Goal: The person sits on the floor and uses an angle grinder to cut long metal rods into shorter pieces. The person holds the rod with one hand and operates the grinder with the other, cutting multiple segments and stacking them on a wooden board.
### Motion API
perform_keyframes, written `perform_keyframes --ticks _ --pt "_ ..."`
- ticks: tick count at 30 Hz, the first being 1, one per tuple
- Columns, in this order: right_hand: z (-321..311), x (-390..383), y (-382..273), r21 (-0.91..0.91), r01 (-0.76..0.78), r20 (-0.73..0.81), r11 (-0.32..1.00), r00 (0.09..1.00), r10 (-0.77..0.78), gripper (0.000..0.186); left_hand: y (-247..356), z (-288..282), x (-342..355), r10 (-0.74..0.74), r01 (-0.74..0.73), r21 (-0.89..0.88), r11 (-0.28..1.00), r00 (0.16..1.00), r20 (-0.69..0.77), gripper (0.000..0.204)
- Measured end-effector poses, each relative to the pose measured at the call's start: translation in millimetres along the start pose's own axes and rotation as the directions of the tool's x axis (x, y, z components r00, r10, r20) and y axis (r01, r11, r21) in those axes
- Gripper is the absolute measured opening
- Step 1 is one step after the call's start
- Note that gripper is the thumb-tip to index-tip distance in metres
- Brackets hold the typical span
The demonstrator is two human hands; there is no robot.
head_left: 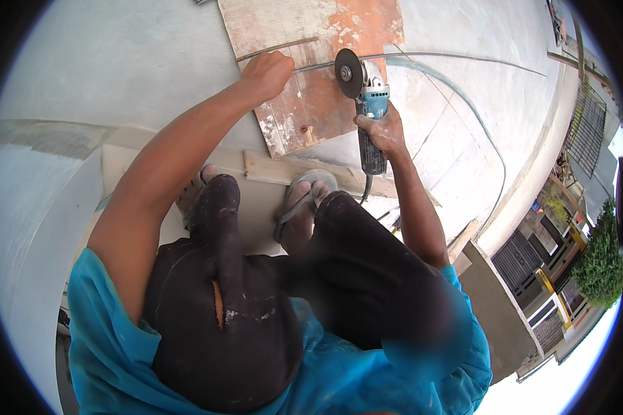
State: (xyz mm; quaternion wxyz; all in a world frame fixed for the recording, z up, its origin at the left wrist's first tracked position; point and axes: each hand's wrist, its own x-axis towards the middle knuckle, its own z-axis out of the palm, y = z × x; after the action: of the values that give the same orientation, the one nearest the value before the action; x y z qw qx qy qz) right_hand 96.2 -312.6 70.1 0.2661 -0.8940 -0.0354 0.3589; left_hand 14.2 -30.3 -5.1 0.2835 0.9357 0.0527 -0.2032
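My right hand (386, 128) is wrapped round the body of a teal and black angle grinder (373, 114). Its dark cutting disc (349, 73) stands upright at the far end, right beside a long thin metal rod (457, 54); whether disc and rod touch, I cannot tell. My left hand (266, 74) is closed in a fist on the rod, left of the disc. Under both lies a worn board (284, 114) with orange and whitish patches. A shorter thin rod or stick (304, 41) rests on the board just beyond my left hand.
A wooden plank (270, 168) lies between the board and my sandalled feet. The grinder's cord (367, 188) runs down toward my right leg. A pale hose or cable (474, 104) curves over the floor at right. Beyond a low wall (498, 304) are buildings and a tree (601, 259).
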Motion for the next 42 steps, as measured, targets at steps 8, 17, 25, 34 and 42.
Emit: perform_keyframes --ticks 8,17,25,34,42 --pt "4 9 -27 -0.069 -0.021 0.016 0.997 1.0 0.022 0.055 10 3 -8 0.066 -0.057 0.114 0.992 0.994 -0.082 0.012" --pt "6 18 -33 -0.091 0.005 0.021 0.996 1.0 -0.003 0.053 11 1 -11 0.106 -0.097 0.158 0.983 0.993 -0.049 0.009" --pt "10 20 -34 -0.054 -0.065 0.052 0.996 0.996 0.068 0.062 1 11 -8 0.176 -0.15 0.198 0.969 0.977 -0.118 0.009" --pt "0 14 -31 -0.186 -0.101 0.071 0.977 0.991 0.116 0.075 13 6 -5 0.068 -0.06 0.193 0.979 0.997 -0.032 0.014" --pt "12 35 -6 -0.022 0.032 0.04 0.999 0.999 -0.031 0.074 10 4 -5 0.104 -0.096 0.201 0.975 0.994 -0.032 0.011"
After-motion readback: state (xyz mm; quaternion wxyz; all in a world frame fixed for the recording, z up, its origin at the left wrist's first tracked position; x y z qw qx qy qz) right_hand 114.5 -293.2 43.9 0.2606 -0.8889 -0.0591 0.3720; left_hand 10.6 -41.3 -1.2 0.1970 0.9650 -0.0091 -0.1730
